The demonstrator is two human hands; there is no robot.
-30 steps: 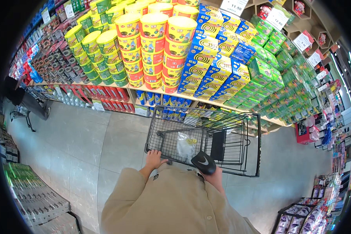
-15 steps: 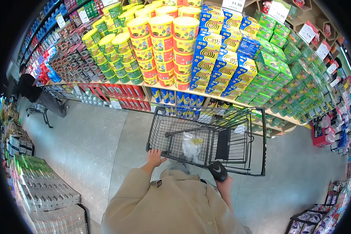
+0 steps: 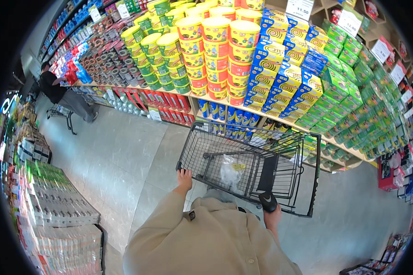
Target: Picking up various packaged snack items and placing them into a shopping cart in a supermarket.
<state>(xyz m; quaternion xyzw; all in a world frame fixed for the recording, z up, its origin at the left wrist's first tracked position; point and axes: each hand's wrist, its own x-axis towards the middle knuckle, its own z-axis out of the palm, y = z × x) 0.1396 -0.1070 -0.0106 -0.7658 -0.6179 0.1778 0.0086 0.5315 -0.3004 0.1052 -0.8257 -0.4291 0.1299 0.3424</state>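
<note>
My left hand (image 3: pixel 184 178) has its fingers curled over the near left corner of a black wire shopping cart (image 3: pixel 186 145). A crumpled clear bag (image 3: pixel 230 174) with a yellow patch lies in the cart's basket area. At the cart's near right side, my right hand (image 3: pixel 272 215) is behind a black rounded object (image 3: pixel 268 200) with a pale curved mark, which hides its fingers; I cannot tell how it grips. Both forearms reach up from my tan-clothed body.
Shelves ahead hold stacked yellow tubs (image 3: pixel 216 30), blue-yellow boxes (image 3: pixel 266 59), green boxes (image 3: pixel 330 87) and red packages (image 3: pixel 167 103). A person (image 3: pixel 69 96) in dark clothing stands beside another cart (image 3: pixel 62 117) at left. Packaged goods (image 3: pixel 57 197) are stacked at lower left; grey tiled floor (image 3: pixel 101 160) lies between.
The shelves have shifted rightward in my view, showing more of the person at left. The cart has tilted clockwise in the picture, and my right hand appears further right and lower.
</note>
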